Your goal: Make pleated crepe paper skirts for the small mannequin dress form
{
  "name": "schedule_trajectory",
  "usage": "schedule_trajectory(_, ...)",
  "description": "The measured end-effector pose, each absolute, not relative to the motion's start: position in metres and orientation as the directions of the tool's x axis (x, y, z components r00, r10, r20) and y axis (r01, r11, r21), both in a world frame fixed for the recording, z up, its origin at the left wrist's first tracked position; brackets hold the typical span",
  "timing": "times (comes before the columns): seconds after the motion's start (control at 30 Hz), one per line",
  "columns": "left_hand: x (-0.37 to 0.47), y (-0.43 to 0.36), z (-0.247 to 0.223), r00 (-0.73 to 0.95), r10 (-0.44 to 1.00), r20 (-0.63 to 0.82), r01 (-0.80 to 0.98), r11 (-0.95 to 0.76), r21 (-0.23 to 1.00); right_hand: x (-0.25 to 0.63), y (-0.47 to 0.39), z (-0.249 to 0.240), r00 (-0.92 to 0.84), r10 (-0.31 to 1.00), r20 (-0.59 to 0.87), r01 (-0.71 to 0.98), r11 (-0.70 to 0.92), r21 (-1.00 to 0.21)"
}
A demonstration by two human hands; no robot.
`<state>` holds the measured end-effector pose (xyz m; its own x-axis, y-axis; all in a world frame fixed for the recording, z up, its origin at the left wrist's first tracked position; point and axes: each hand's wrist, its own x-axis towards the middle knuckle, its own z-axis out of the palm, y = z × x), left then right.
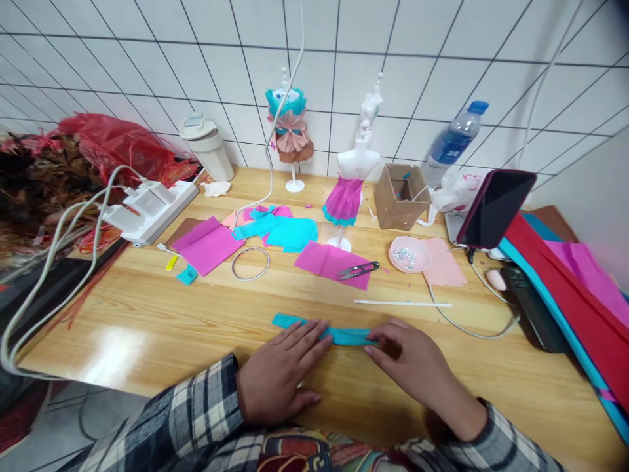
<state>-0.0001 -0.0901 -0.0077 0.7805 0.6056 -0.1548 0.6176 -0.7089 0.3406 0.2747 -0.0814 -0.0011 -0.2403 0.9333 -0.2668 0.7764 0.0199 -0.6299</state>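
Note:
A narrow strip of turquoise crepe paper (346, 336) lies crosswise on the wooden table near my body. Flat across its left part rests my left hand (289, 367), fingers stretched out and pressing the strip down. My right hand (407, 357) pinches the strip's right end between thumb and fingertips. Just beyond the hands are a white thin stick (403, 303) and a magenta paper piece (319, 261) with black thread snips (358, 270) on top. Behind that stands a small white mannequin (358, 164) in a magenta and turquoise paper skirt.
Toward the wall are a second dressed mannequin (291, 124), a cardboard box (401, 196), a bottle (455, 141) and a cup (209, 149). A pink bowl of beads (409, 254) and a phone (497, 208) sit at right. A power strip (160, 213) with cables is left.

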Motion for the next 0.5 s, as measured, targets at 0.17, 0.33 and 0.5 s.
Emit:
schedule_trajectory(0.17,0.001,-0.091,-0.008,0.771,0.608,-0.187,0.632,-0.695,0.344,0.272,-0.075,-0.005,-0.182,0.933,-0.311,0.822,-0.029,-0.569)
schedule_trajectory(0.33,0.002,-0.093,-0.009,0.749,0.634,-0.191,0.659,-0.683,0.317,0.271,-0.063,0.004,-0.219,0.893,-0.393,0.874,0.001,-0.485)
schedule_trajectory(0.5,0.003,-0.094,-0.011,0.734,0.661,-0.157,0.672,-0.673,0.31,0.271,-0.054,0.004,-0.224,0.886,-0.407,0.9,0.027,-0.435)
